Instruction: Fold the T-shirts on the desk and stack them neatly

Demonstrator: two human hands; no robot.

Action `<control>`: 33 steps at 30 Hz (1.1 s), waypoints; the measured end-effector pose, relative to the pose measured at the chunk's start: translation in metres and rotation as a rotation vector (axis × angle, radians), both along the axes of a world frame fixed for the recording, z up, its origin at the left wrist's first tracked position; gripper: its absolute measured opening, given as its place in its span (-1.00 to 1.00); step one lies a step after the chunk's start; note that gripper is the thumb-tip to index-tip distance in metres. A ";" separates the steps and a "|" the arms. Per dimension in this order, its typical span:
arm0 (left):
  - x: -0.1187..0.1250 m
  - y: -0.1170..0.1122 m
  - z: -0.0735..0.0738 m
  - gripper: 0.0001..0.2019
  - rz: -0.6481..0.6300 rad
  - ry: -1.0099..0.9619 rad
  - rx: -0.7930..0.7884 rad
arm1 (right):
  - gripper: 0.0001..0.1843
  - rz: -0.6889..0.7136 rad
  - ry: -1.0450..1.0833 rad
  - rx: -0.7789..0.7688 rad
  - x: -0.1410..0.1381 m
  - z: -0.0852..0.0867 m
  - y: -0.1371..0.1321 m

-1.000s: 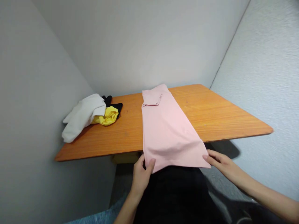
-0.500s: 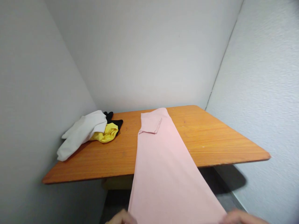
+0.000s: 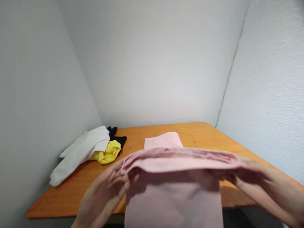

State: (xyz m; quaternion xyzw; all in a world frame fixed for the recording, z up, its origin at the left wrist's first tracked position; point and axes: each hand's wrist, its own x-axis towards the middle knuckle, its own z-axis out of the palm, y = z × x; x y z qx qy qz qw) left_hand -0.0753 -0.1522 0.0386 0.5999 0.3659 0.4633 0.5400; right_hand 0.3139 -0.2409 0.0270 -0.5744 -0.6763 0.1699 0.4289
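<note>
A pink short-sleeved shirt (image 3: 173,202) lies lengthwise over the table, its far end flat on the wood. Its near end is lifted and bent back over the rest, forming a raised edge across the middle of the view. My left hand (image 3: 108,186) grips the left corner of that edge, thumb and fingers closed on the cloth. At the opposite corner my right hand (image 3: 251,177) pinches the cloth, its fingertips partly hidden beneath the fabric. Below the lifted edge, shaded pink cloth hangs down past the table's front.
On the left of the wooden table (image 3: 194,131) lies a loose heap of clothes: a white garment (image 3: 83,150), a yellow cloth (image 3: 109,153) and a black cloth (image 3: 121,141). Pale walls (image 3: 152,63) stand close at the back and both sides.
Both hands have risen from the bottom edge and moved away from me, carrying the shirt's near end up and over its middle. The camera has tilted slightly upward.
</note>
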 end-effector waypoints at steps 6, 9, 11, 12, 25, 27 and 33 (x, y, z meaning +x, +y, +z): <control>0.086 0.152 0.012 -0.50 -0.273 -0.167 -0.201 | -0.42 0.114 0.491 -0.216 0.006 0.005 0.171; 0.097 0.187 -0.026 -0.43 -0.117 0.144 -0.132 | -0.39 -0.095 0.340 -0.274 -0.002 -0.040 0.208; 0.095 0.195 -0.047 -0.40 -0.086 0.362 0.073 | -0.40 -0.132 0.132 -0.199 -0.010 -0.065 0.211; 0.095 0.195 -0.054 -0.41 -0.101 0.452 0.182 | -0.40 -0.122 0.009 -0.154 -0.015 -0.072 0.209; 0.131 0.153 -0.095 -0.29 -0.175 1.240 0.607 | -0.18 -0.210 -0.780 -0.195 -0.065 -0.108 0.197; 0.131 0.152 -0.096 -0.29 -0.175 1.237 0.610 | -0.18 -0.208 -0.781 -0.190 -0.063 -0.112 0.197; 0.131 0.153 -0.089 -0.29 -0.170 1.244 0.607 | -0.17 -0.192 -0.775 -0.206 -0.064 -0.104 0.196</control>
